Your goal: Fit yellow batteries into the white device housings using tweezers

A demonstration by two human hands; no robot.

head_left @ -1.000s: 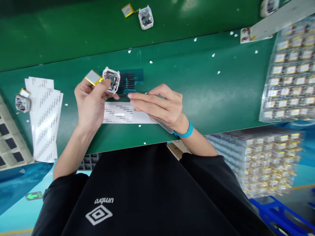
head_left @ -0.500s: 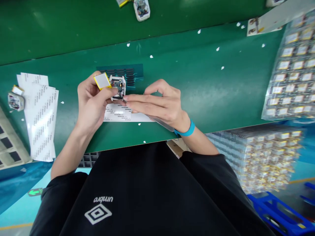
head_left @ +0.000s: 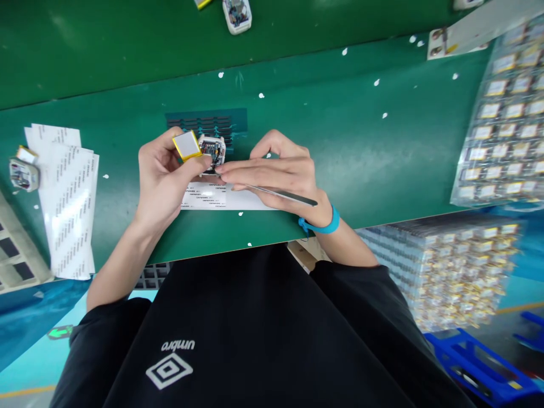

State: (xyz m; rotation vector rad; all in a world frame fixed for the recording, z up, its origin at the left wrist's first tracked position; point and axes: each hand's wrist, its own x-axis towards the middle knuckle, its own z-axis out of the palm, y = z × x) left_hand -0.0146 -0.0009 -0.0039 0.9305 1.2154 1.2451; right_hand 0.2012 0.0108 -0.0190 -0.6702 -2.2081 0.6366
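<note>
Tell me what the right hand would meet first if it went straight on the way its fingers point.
Most likely the open white-cased device held in the left hand; the right hand seems to have its fingertips at the device's lower edge, though contact is unclear.

Smooth metal tool point(head_left: 293, 196); plastic casing point(head_left: 224, 148); glossy paper strips point(head_left: 72, 209); matt cloth shirt point(head_left: 255, 328).

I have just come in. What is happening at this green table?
A person's left hand holds a small white casing with its electronics exposed; a silver pouch with yellow edges is beside it, against the same hand. The right hand holds a slim metal tool, with its fingertips at the casing's lower edge. The tool's tip cannot be made out. A white printed sheet lies on the green table beneath the hands.
</note>
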